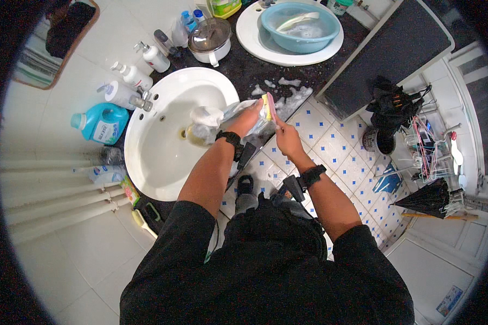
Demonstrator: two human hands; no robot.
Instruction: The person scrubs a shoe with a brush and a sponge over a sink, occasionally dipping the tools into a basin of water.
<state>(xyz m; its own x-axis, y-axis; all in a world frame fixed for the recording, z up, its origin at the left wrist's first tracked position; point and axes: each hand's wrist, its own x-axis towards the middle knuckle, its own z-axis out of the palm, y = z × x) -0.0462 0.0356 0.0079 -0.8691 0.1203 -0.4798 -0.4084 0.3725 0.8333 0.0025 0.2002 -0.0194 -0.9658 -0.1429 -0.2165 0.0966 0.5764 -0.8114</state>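
Note:
My left hand (248,120) is closed on a white, soapy item (234,112) over the right rim of the white sink (141,173); its exact kind I cannot tell. A rounded white, sudsy part (206,116) hangs above the bowl, beside the drain. My right hand (289,141) grips the handle of a pink scrubbing brush (271,103). The brush's yellow bristles face left, up against the white item near my left fingers. Foam (295,100) lies on the dark counter just beyond the brush.
A blue basin (303,46) with sudsy water and a whitish item sits in a second sink. Pump bottles (154,57), a blue detergent jug (104,122) and a lidded pot (211,40) stand behind the near sink. At right are a folded umbrella (428,199) and a rack (425,146).

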